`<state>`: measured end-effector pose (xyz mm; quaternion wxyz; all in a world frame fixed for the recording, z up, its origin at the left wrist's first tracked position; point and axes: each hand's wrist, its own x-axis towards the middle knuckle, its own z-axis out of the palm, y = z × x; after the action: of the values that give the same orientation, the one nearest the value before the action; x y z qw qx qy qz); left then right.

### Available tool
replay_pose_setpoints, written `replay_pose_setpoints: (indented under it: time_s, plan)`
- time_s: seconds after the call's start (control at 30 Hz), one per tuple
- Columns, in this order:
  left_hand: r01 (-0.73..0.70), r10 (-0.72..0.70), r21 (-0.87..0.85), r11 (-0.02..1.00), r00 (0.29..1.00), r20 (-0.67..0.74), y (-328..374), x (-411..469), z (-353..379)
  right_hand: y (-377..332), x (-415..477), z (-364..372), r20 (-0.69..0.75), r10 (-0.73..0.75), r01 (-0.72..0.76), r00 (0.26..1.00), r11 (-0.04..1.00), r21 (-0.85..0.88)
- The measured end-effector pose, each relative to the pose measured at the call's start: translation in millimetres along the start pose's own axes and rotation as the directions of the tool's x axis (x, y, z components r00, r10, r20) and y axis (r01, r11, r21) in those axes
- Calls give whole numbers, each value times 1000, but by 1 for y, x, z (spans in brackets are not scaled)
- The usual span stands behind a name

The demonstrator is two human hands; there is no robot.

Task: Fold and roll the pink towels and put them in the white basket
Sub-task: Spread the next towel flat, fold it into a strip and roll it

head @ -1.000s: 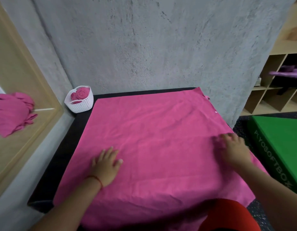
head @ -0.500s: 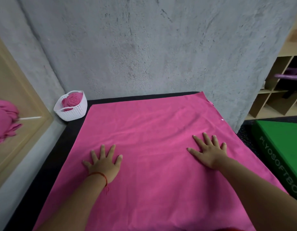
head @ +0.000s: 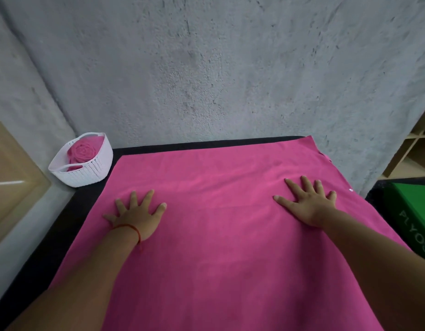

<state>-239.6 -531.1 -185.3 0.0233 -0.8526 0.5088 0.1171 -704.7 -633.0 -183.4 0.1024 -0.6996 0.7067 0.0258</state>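
Well, I have the pink towel spread flat over the black table, with both hands on top of it. My left hand and right hand lie palm-down, fingers splayed wide, gripping nothing. I judge the cloth light, soft and limp, apt to slide and wrinkle, so I would pinch it at its far corners. One rolled towel sits in the white basket, far left. On the green box I read only "PLYOS"; the rest is cut off.

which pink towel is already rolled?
The spiral towel in the white basket, far left. The other towel lies spread flat under the left hand and right hand.
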Motion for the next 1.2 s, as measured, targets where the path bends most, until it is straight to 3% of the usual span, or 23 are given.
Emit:
replay_pose_setpoints:
  time_s: [0.47,1.0,1.1,1.2]
  plan:
    - [27,-30,-50,998,998,-56,24,146,-27,-41,128,-18,-20,12,-12,1000,1000,10]
    - [3,-13,-107,994,995,-97,33,232,-41,-67,213,-26,-55,-21,20,998,1000,-16]
    - [-66,29,-148,987,971,-237,30,239,-36,-67,213,-21,-218,-63,66,974,998,4]
    - [-207,117,-119,971,848,-517,28,233,-31,-66,205,-15,-544,-122,179,830,983,52]
